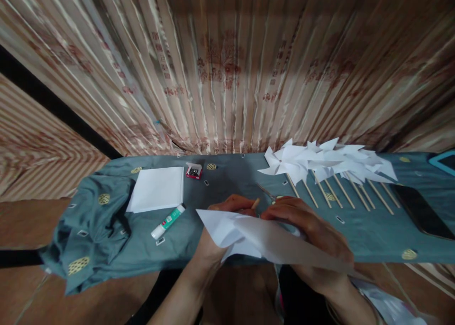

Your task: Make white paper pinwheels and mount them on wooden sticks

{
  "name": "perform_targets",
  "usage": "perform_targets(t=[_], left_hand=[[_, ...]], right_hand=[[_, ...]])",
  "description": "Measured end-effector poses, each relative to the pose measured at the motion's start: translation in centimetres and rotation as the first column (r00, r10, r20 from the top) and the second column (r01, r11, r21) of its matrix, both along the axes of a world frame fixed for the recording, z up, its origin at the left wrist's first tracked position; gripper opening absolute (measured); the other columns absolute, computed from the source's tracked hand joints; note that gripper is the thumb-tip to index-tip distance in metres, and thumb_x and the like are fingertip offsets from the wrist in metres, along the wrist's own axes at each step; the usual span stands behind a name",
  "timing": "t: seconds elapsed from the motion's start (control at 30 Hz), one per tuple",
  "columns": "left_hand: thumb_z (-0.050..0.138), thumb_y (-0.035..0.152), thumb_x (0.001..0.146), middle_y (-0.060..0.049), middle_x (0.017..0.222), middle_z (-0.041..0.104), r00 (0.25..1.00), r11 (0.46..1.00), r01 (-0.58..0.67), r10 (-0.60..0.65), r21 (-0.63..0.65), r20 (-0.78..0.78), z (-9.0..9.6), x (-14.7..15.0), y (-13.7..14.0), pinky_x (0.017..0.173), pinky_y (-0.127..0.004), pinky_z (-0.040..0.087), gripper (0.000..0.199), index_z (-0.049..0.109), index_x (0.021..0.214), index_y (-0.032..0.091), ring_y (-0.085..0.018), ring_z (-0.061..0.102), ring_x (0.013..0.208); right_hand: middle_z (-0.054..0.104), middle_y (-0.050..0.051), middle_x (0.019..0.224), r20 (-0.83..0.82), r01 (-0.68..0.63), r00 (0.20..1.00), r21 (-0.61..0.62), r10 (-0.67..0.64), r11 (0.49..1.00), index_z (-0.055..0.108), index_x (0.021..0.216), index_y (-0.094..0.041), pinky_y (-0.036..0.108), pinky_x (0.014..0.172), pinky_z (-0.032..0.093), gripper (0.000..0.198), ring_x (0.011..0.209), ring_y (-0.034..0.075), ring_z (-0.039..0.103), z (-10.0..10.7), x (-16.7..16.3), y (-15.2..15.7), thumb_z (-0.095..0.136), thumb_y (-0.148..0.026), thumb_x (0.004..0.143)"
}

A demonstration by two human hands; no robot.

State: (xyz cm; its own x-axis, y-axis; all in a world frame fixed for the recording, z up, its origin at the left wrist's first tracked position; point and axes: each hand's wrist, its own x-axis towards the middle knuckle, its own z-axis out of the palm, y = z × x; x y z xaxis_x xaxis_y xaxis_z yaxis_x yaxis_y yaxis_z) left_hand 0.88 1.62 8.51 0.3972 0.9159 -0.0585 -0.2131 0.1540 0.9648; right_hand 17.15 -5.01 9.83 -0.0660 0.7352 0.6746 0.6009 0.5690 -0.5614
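Note:
A white paper pinwheel (263,237) is held tilted between my two hands, and its blades cover much of both. My left hand (234,204) is closed behind it around a wooden stick (255,203), of which only the end shows. Closed too, my right hand (309,221) grips the pinwheel from the right, its fingertips close to the stick's end. Just beyond the right fingers lies a pair of scissors (265,191), mostly hidden by that hand.
At the left lie a stack of white paper squares (158,188), a glue stick (168,221) and a small red box of pins (194,172). Several finished pinwheels (330,161) on sticks overlap at the back right, beside a black phone (424,211). A grey-green cloth (220,187) covers the table.

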Motion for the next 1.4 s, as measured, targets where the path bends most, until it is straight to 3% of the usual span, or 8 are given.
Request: perform_targets(t=[0.13,0.37,0.53,0.7,0.83,0.97,1.17,1.4], left_hand=[[0.083,0.033,0.068,-0.006,0.071,0.063,0.998,0.996,-0.067,0.067,-0.052,-0.011,0.0,-0.7,-0.1,0.066,-0.028,0.045,0.019,0.077,0.067,0.015,-0.017,0.057,0.068],[0.086,0.035,0.063,-0.003,0.065,0.057,0.985,0.987,-0.164,0.163,-0.005,-0.060,0.1,-2.5,0.6,0.063,-0.027,0.044,0.024,0.071,0.060,0.016,-0.015,0.051,0.064],[0.084,0.037,0.063,-0.004,0.064,0.058,0.971,0.979,-0.203,0.201,-0.003,-0.129,-0.2,-3.6,0.5,0.062,-0.028,0.043,0.025,0.072,0.061,0.015,-0.017,0.052,0.066],[0.087,0.041,0.060,-0.004,0.069,0.065,0.973,0.965,-0.226,0.216,-0.137,-0.082,-1.0,-4.8,-0.7,0.058,-0.024,0.042,0.031,0.074,0.069,0.014,-0.013,0.054,0.062],[0.092,0.041,0.054,-0.003,0.070,0.068,0.957,0.917,-0.277,0.291,-0.288,0.007,-1.7,-5.3,-1.5,0.055,-0.021,0.044,0.042,0.074,0.081,0.014,-0.011,0.057,0.059],[0.093,0.035,0.053,0.001,0.063,0.065,0.948,0.888,-0.258,0.308,-0.381,0.078,-1.8,-5.0,-1.5,0.052,-0.020,0.044,0.040,0.072,0.079,0.014,-0.009,0.055,0.053],[0.094,0.035,0.044,-0.001,0.062,0.066,0.937,0.885,-0.306,0.345,-0.352,0.051,-1.0,-4.3,-1.7,0.054,-0.023,0.045,0.040,0.071,0.069,0.013,-0.011,0.056,0.055],[0.091,0.042,0.049,-0.004,0.068,0.070,0.957,0.922,-0.266,0.287,-0.280,0.035,-0.6,-4.1,-1.7,0.056,-0.024,0.044,0.039,0.075,0.070,0.014,-0.013,0.057,0.058]], right_hand=[[0.076,0.003,0.092,-0.025,-0.017,1.000,-0.018,0.016,1.000,0.059,0.118,-0.027,0.033,0.077,0.060,0.030,0.093,0.022,0.072,-0.3,-0.5,0.4,0.061,-0.020,0.089],[0.075,-0.002,0.089,-0.142,-0.015,0.990,-0.144,-0.006,0.989,0.061,0.104,-0.028,0.026,0.069,0.060,0.031,0.080,0.017,0.073,-0.9,-2.7,1.5,0.058,-0.007,0.080],[0.075,-0.002,0.088,-0.165,-0.048,0.986,-0.125,0.027,0.991,0.063,0.100,-0.027,0.026,0.068,0.060,0.028,0.079,0.017,0.074,-0.7,-4.1,2.0,0.058,-0.008,0.080],[0.076,-0.002,0.090,-0.145,-0.089,0.987,-0.102,0.073,0.991,0.061,0.104,-0.027,0.026,0.074,0.060,0.031,0.082,0.017,0.074,-1.0,-4.9,2.0,0.057,-0.007,0.081],[0.076,0.000,0.093,-0.107,-0.094,0.991,-0.084,0.085,0.992,0.060,0.108,-0.026,0.025,0.076,0.060,0.033,0.086,0.016,0.073,-1.4,-5.1,1.6,0.056,-0.007,0.082],[0.075,0.000,0.093,-0.104,-0.101,0.990,-0.091,0.092,0.991,0.060,0.106,-0.026,0.024,0.075,0.060,0.030,0.087,0.016,0.073,-1.3,-5.3,1.5,0.057,-0.008,0.082],[0.074,-0.002,0.089,-0.155,-0.078,0.986,-0.143,0.056,0.987,0.062,0.099,-0.026,0.020,0.074,0.059,0.028,0.080,0.013,0.072,-0.9,-5.4,1.8,0.060,-0.006,0.080],[0.074,-0.001,0.096,-0.112,-0.093,0.990,-0.111,0.080,0.989,0.060,0.105,-0.026,0.022,0.080,0.058,0.032,0.089,0.014,0.072,-1.1,-4.9,1.5,0.055,-0.005,0.082]])
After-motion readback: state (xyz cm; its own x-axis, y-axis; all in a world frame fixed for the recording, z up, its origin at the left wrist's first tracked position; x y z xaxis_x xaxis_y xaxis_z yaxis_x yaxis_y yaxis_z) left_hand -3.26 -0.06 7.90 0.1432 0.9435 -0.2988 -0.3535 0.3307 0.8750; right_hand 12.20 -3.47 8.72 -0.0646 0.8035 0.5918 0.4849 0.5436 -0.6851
